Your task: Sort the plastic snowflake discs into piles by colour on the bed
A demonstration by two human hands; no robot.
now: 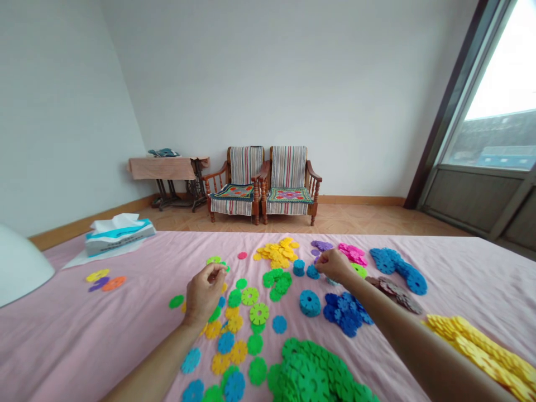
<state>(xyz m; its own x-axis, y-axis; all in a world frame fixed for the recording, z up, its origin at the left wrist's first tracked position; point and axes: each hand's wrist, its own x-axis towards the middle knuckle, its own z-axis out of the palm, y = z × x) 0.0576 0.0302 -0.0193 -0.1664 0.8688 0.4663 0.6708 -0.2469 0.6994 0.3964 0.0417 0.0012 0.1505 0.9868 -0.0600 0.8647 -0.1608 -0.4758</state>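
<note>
**A:** Entries from the left edge?

**B:** Listed: one white dome (19, 265); one tissue box (119, 233); three loose discs (104, 279), yellow, purple and orange, all laid on the pink cloth (62, 335).

**A:** Left hand?

**B:** The left hand (204, 293) is recorded over scattered discs left of centre. Its fingers are curled in, with the tips drawn together at a lime disc (214, 260). Whether that disc is pinched cannot be told.

**A:** Between the hands?

**B:** Entered: yellow pile (278, 253), green cluster (277, 280), teal stack (298, 267). A green heap (314, 371) is noted at the near edge.

**A:** Right hand?

**B:** The right hand (333, 265) is lowered to the cloth beyond the blue pile (347, 312). Its fingers are bent under, just beside a teal disc (312, 272). What is held, if anything, cannot be told.

**A:** Further right?

**B:** Pink pile (353, 253), blue row (397, 265), brown pile (393, 293), yellow strip (481, 346).
</note>
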